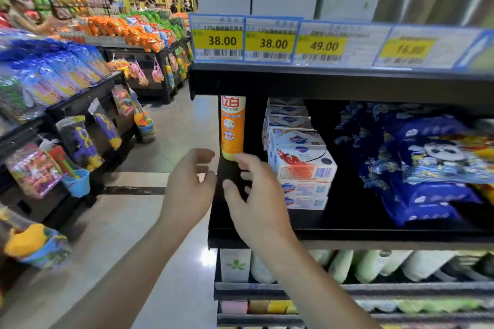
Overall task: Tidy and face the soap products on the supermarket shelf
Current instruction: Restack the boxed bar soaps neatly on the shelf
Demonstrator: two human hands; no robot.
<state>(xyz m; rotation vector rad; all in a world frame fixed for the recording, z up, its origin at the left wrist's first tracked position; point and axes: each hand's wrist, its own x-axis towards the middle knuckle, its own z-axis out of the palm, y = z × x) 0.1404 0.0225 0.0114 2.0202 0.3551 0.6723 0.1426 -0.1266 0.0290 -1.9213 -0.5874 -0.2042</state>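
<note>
Clearly both spread, empty hands, left hand [187,184] and right hand [254,195], should square the tall orange plastic bottle [232,125] at twelve o'clock, label outward, beside the white cardboard soap boxes [299,157].

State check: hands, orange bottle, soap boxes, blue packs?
left hand: open, fingers loosely curled, holding nothing
right hand: open, fingers spread, fingertips at the bottle's base
orange bottle: upright at the shelf's left end
soap boxes: stacked, top box askew
blue packs: piled loosely, lying flat
</note>
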